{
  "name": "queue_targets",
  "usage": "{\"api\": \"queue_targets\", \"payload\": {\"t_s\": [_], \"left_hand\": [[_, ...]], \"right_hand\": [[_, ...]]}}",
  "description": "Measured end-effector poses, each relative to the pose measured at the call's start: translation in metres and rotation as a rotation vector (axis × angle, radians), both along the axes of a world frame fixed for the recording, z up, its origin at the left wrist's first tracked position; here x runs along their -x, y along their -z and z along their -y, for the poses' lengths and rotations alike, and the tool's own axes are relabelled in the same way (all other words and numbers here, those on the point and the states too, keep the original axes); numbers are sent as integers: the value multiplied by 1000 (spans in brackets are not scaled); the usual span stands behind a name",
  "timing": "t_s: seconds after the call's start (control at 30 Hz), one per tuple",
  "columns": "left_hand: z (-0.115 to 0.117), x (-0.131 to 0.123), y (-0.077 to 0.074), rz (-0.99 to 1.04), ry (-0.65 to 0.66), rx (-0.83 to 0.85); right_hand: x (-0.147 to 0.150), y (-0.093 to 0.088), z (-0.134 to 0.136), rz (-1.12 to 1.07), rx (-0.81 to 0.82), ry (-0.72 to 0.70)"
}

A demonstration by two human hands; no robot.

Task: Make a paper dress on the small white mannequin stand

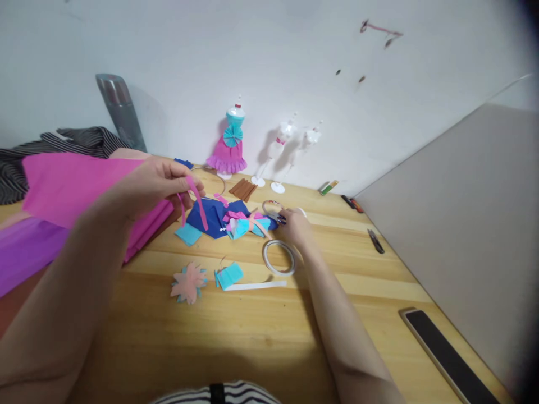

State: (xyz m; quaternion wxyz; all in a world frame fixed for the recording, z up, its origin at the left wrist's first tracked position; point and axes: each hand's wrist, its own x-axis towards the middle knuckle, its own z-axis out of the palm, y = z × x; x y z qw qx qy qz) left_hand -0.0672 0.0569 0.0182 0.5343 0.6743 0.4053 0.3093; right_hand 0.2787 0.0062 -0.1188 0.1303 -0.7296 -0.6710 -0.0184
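Pinching a narrow pink paper strip point(199, 204) between thumb and fingertips of the left hand point(162, 179), with the grip closed on its upper part. Hanging in two tails, the longer slanting down and to the right in front of the left half of the navy paper point(214, 216); cannot tell of any contact between free end and paper. Nearest by far to the left hand, and well apart from the right hand point(296, 225) at the right end of the navy paper. Bent there over a small dark object point(281, 219), with fingers drawn close; too small and blurred to tell a firm hold from a mere touch.

Strewn across the right half of the navy paper, squarely between strip and right hand: a turquoise-and-pink paper bow point(240, 227) and a peach strip point(255, 223), likely the main obstacles along that line. Just behind the navy paper, brown strips point(243, 189); farther behind, a dressed miniature mannequin point(227, 154) and, to the right, two bare white mannequins. Just behind its right end, a small tape roll point(272, 202). On its near side, from right to left, a white tape ring point(279, 273), a white strip point(256, 285), a folded turquoise piece point(231, 275) and a peach flower cutout point(189, 283). Left of the navy paper, magenta paper point(84, 179), partly covered by the left forearm.
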Motion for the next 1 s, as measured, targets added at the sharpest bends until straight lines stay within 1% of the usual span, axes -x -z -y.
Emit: {"api": "queue_targets", "payload": {"t_s": [0.1, 0.23, 0.3, 0.4, 0.47, 0.53, 0.63, 0.77, 0.87, 1.0], "left_hand": [[0, 1, -1, -2, 18, -1], [5, 3, -7, 2, -8, -76], [8, 4, -11, 9, -19, -96], [11, 5, -17, 29, -37, -75], [13, 6, -20, 47, -69, -88], [14, 8, -23, 67, -110, -131], [16, 14, -27, 91, -184, -212], [21, 28, -33, 62, -311, -281], [23, 36, -35, 46, -379, -326], [23, 41, -34, 44, -436, -404]], "right_hand": [[-3, -7, 0, -43, 1, -62], [-11, -26, 4, -140, -40, -94], [-14, -38, 7, -204, -89, -68], [-12, -53, 13, -324, -162, -4], [-3, -58, 17, -427, -188, 33], [10, -60, 20, -542, -178, 48], [37, -60, 23, -694, -72, 27], [68, -59, 28, -794, 196, -35], [80, -56, 31, -819, 370, -51], [85, -50, 31, -817, 471, -39]]}}
